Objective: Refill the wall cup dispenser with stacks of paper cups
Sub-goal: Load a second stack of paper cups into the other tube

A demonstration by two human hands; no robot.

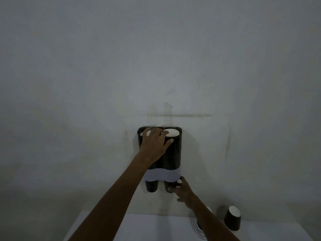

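Left hand (153, 145) splayed flat, hiding left stack top in dispenser (174, 153) - right hand (182, 190) pinching bottom cup (169, 186), fingers murky

A dim, grey plaster wall (104, 66) (faintly stained) rises behind a white table (156, 228).

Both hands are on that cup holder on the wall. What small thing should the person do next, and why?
Probably press the left stack down with the left hand, which lies on top of the dispenser. The right hand steadies the bottom cup of the right tube, and both tubes look full.
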